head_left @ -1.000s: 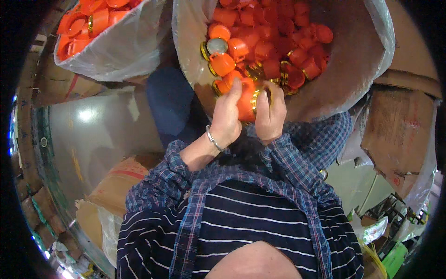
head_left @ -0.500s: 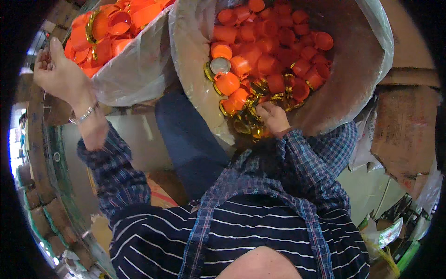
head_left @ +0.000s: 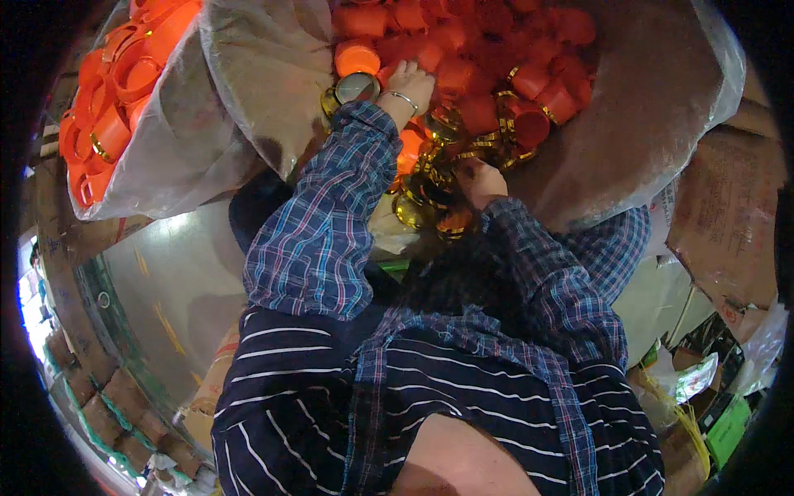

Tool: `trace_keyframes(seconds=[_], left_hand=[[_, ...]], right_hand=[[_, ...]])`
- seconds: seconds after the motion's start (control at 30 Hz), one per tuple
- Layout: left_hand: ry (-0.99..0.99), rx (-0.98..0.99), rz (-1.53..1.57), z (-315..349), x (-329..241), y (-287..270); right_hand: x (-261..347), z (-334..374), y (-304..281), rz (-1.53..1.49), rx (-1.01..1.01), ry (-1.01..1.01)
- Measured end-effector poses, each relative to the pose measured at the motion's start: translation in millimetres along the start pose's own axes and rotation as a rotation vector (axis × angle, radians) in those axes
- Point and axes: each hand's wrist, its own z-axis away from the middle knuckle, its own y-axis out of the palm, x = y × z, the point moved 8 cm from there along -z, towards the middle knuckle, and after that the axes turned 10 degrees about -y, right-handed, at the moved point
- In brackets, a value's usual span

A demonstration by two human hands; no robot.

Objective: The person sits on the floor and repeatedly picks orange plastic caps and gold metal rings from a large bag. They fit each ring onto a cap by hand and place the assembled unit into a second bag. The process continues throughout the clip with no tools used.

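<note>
Orange plastic cups (head_left: 357,58), small and round, fill much of a large bag-lined container in front of me. My left hand (head_left: 411,87) reaches into it, fingers bent down against an orange cup (head_left: 428,56); their tips are partly hidden. Beside that wrist lies a silvery round lid (head_left: 357,88). Shiny gold rings (head_left: 438,169) lie heaped at the container's near side, and some sit around cups. At this heap my right hand (head_left: 482,183) is closed, its fingers pinched on a gold ring that is mostly hidden.
To the left stands a second plastic-lined container (head_left: 178,161) filled with orange cups (head_left: 124,78). Brown cardboard (head_left: 728,215) leans at the right. A green item (head_left: 728,431) and plastic wrapping lie at the lower right. Stacked boxes (head_left: 107,405) line the left edge.
My left hand has moved right from over the left container down among the cups in front of me. My right hand stays at the gold rings. The whole view has shifted a little.
</note>
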Motion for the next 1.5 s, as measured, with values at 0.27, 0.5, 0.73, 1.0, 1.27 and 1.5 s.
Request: trace_keyframes(seconds=[0.27, 0.5, 0.73, 1.0, 1.27, 1.5], left_hand=[[-0.038, 0.064, 0.115, 31, 33, -1], [-0.154, 0.134, 2.099, 151, 25, -47], [-0.151, -0.108, 2.650, 227, -2, -34], [-0.191, -0.236, 2.601, 257, -18, -22], [-0.246, -0.102, 2.912, 247, -20, -2], [-0.260, -0.137, 2.933, 248, -33, -9]], right_hand=[[20, -6, -15, 0.362, -0.164, -0.152], [25, -17, -10, 0.655, 0.033, -0.249], [1, -21, -25, 0.491, -0.005, -0.151], [22, -22, 0, 0.877, -0.105, -0.462], [25, -32, -72, 0.814, -0.313, -0.365], [157, 100, -146, -0.206, -0.595, -0.672]])
